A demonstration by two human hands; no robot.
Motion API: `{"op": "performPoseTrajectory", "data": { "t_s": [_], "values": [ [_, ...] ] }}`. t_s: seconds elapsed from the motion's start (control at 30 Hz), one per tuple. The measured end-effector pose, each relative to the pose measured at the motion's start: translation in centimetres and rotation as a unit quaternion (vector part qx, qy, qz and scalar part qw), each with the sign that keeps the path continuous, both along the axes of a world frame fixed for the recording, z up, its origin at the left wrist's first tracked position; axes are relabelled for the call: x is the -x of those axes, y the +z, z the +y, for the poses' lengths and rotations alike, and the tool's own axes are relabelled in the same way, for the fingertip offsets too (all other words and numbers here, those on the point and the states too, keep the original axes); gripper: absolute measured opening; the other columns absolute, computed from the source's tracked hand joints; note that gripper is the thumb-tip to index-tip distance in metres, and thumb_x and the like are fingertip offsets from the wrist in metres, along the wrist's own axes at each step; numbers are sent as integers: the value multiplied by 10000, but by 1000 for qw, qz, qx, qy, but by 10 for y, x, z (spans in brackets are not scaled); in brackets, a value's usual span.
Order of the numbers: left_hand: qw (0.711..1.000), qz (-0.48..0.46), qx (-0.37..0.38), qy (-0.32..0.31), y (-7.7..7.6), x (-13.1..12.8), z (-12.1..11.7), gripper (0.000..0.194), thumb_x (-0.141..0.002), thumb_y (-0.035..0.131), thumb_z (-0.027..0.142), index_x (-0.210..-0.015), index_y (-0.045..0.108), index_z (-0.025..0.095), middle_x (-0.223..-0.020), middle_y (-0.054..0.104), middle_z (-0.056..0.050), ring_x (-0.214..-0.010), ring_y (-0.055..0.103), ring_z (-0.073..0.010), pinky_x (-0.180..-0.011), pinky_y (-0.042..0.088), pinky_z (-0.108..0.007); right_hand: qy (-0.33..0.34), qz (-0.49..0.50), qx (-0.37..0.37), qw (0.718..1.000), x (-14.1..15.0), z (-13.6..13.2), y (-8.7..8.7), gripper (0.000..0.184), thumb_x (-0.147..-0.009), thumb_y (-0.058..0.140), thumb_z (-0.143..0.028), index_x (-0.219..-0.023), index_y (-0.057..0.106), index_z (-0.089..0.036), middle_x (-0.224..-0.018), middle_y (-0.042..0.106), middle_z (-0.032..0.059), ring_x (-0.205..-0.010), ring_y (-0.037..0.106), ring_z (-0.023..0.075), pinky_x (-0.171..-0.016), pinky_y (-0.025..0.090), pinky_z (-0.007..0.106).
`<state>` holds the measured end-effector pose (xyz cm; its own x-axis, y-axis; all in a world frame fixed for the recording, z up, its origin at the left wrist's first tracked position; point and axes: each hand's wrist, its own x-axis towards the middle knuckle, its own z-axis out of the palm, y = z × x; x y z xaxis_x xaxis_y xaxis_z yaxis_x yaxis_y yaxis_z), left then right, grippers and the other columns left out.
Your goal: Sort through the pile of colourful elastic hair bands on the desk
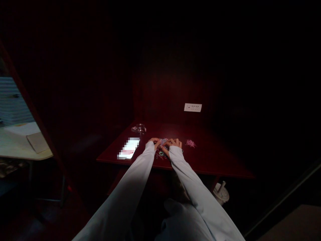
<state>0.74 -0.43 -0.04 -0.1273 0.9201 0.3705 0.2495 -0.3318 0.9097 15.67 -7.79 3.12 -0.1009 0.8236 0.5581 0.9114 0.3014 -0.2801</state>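
A small heap of thin, coloured rubber bands [160,154] lies near the front of the dark red table. A pale purple clump of them [164,142] sits between my hands. My left hand [154,142] comes in from the left, its thumb and fingers closed at the clump's edge. From the other side, my right hand [175,143] has bent fingers, with thumb and forefinger closed on the clump. A green band shows below the fingers. The exact grip is too small and dim to make out. Right of my right hand lies a separate pile of pink bands [191,143].
A phone [129,148] with a lit screen lies left of my hands. Behind it stands a clear container [140,128]. A socket panel [193,107] is on the back wall. Below the table's right side is a bucket [221,193]. Far left, a box [27,135] rests on another table.
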Motion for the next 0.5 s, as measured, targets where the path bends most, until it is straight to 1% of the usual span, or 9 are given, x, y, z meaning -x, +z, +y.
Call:
{"op": "performPoseTrajectory", "data": {
  "t_s": [0.07, 0.13, 0.3, 0.4, 0.5],
  "values": [
    [1000, 8, -3, -9, -2, 0, 0, 157, -804, 805, 297, -728, 721, 188, -882, 795, -55, -865, 736, -190, -934, 605, -347, 6, -23, -19, 1000, -2, 2, -2, 309, -1027, 584, -473, -998, 823, -278, -1164, 739, 71, -1122, 510, 279, -950, 307, 388],
    [1000, 11, -9, -2, -1, -1, -1, 164, -804, 802, 304, -722, 716, 191, -893, 794, -53, -879, 738, -192, -948, 600, -354, 6, -35, -35, 999, -3, 2, -4, 301, -1045, 559, -421, -1002, 821, -279, -1167, 737, 68, -1109, 513, 269, -943, 308, 384],
    [999, 29, 15, 3, 9, -1, -9, 163, -788, 809, 303, -710, 709, 200, -865, 782, -36, -873, 732, -189, -931, 591, -350, -3, -35, -45, 998, -2, -1, -3, 250, -1029, 587, -359, -991, 823, -285, -1183, 726, 62, -1101, 498, 266, -933, 300, 384],
    [998, 41, 35, 22, 13, -1, -12, 174, -795, 796, 315, -701, 700, 203, -819, 764, -23, -836, 723, -184, -876, 589, -328, -9, -15, -58, 998, -2, 1, -2, 240, -1025, 591, -360, -992, 818, -289, -1202, 718, 53, -1113, 490, 262, -957, 291, 387],
    [997, 64, 41, 34, 13, -1, -13, 167, -803, 781, 325, -708, 706, 209, -800, 752, -10, -823, 713, -181, -856, 578, -315, -53, 34, -63, 996, -17, 8, 0, 272, -1026, 572, -375, -950, 815, -279, -1196, 716, 52, -1115, 484, 262, -970, 282, 397]
  ]
}}
